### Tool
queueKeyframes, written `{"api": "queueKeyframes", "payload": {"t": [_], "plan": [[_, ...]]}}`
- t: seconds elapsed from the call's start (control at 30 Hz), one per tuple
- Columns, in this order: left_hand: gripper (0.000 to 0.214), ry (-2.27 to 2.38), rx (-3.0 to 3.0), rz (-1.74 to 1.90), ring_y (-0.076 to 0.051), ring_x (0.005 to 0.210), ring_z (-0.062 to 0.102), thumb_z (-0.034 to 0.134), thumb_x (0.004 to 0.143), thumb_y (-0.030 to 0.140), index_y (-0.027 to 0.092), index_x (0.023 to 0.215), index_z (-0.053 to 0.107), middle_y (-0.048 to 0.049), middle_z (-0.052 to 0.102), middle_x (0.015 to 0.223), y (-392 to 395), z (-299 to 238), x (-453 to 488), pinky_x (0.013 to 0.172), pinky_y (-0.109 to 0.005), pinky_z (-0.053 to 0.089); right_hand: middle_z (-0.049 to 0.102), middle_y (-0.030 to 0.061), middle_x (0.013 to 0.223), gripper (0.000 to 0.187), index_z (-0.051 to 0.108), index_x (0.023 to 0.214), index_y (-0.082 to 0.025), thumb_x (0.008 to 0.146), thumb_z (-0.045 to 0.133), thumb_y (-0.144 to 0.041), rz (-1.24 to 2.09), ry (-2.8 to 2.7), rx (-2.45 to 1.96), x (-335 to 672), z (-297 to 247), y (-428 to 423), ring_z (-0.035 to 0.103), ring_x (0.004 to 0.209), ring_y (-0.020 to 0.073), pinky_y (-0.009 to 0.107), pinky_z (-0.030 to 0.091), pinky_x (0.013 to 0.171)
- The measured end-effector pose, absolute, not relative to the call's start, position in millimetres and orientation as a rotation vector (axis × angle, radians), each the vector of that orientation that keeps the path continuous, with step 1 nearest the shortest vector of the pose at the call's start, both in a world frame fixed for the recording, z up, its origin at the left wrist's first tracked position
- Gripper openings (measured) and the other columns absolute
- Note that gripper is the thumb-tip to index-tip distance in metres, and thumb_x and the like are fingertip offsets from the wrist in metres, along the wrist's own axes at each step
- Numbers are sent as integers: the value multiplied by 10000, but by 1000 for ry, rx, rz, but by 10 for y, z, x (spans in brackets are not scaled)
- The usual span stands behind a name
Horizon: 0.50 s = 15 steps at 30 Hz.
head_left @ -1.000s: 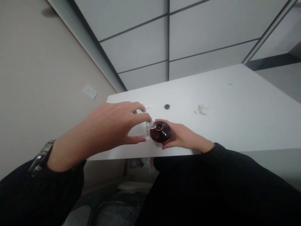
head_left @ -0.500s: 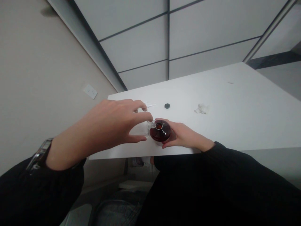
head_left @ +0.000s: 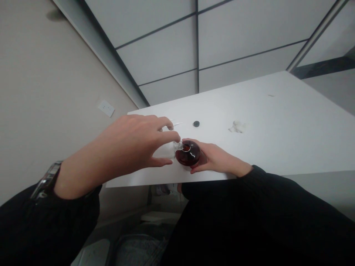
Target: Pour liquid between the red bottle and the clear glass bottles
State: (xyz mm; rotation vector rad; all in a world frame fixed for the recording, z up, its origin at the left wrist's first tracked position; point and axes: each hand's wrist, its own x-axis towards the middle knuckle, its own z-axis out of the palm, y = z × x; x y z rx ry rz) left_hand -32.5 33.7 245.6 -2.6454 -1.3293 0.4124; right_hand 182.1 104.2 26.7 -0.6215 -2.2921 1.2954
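My left hand (head_left: 138, 142) grips a small clear glass bottle (head_left: 165, 150), tipped on its side with its threaded neck pointing right. That neck meets the open mouth of a dark reddish-brown round bottle (head_left: 189, 157). Around the right side of the brown bottle, my right hand (head_left: 212, 159) is closed, holding it upright at the table. Whether liquid runs between the two mouths is too small to tell. A small dark round cap (head_left: 196, 124) lies on the table just beyond the bottles.
The white table (head_left: 277, 140) carries a crumpled white tissue (head_left: 237, 126) right of the cap and a thin small scrap (head_left: 271, 95) farther back. Thin clear pieces (head_left: 177, 123) lie behind my left fingers. A wall with a socket (head_left: 106, 108) stands left; panelled doors (head_left: 169, 55) rise behind the table.
Both hands and bottles keep nearly the same pose. The view has shifted very slightly, and the clear bottle's neck still rests at the brown bottle's mouth.
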Motion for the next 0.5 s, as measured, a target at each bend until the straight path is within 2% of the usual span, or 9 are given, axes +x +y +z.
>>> {"api": "queueKeyframes", "payload": {"t": [0.3,0.5], "plan": [[275,-1393,-2658,441,-316,1010,774,714,931,464,346,1173,768,-70,784,1229,353,2474,-275,804,-426,610,695,69,1483,1025,434,1618,-339,747,916,-585,1309,-2290,-605,1824,266,1044,692,1312,360,497,534,1091],[285,-1367,-2643,466,-306,984,770,727,915,454,357,1181,761,-65,785,1214,360,2475,-262,760,-403,603,704,77,1471,1033,437,1619,-331,739,922,-569,1300,-2290,-626,1821,291,1036,695,1306,367,504,534,1090]]}}
